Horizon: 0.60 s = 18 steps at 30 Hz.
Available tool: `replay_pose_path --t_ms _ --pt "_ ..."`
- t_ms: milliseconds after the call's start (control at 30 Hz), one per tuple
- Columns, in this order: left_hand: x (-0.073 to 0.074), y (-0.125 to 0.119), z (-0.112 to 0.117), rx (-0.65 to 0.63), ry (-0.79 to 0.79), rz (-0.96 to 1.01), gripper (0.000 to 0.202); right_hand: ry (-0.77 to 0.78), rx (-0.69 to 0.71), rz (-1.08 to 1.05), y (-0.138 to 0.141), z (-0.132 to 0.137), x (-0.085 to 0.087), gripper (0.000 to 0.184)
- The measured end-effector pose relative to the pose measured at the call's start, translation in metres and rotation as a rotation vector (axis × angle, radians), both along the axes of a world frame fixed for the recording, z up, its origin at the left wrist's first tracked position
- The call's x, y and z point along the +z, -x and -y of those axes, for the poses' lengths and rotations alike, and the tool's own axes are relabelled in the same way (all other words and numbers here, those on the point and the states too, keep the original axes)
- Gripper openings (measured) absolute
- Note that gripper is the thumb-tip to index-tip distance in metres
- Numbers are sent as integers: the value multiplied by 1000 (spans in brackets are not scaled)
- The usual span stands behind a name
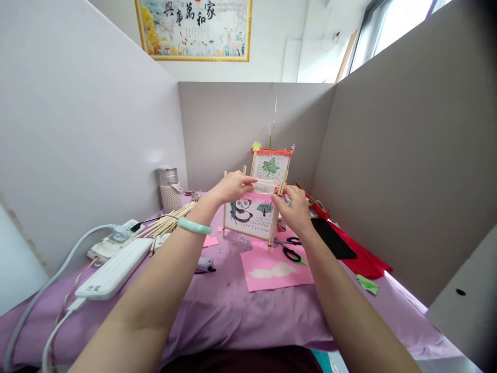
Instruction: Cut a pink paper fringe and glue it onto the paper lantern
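Observation:
A stick-framed paper lantern (248,233) stands upright on the purple-covered table, with a panda and a green plant drawn on its front panel. A pink paper strip (262,198) runs along the panel's top edge. My left hand (235,187) reaches over that edge, thumb and fingers closed on the lantern's upper rim. At the upper right corner post, my right hand (293,206) pinches the lantern between thumb and fingers; its fingertips are partly hidden. Just behind stands a second panel (271,166) with a green leaf drawing and a red fringe.
Pink paper (267,280) and black-handled scissors (291,254) lie before the lantern. Wooden sticks (171,221), a white power bank (113,269) and a lidded jar (170,189) are left. A black tablet-like slab (333,238) rests on red material (365,259) at right. Grey partitions (248,129) enclose the table.

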<state>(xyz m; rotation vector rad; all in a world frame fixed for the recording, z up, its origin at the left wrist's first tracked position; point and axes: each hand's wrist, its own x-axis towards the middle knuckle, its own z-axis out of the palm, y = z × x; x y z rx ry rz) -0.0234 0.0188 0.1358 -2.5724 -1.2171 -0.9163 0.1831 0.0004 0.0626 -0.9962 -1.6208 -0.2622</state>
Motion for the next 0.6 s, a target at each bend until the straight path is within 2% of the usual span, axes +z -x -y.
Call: replay_pose_path --t_ms 100,200,300,433,600 --pt "13 16 8 -32 -55 9 34 -58 -15 -59 -3 8 2 23" --pt "23 31 13 -9 -154 -21 27 -188 -100 -79 -1 23 10 22" --pt "27 39 10 10 -189 -165 23 -256 -148 95 7 35 23 17" --pt "26 39 1 39 -155 -391 22 -247 -178 419 23 38 36 15" --pt "21 39 -6 61 -144 -454 21 -220 -243 643 45 28 43 16"
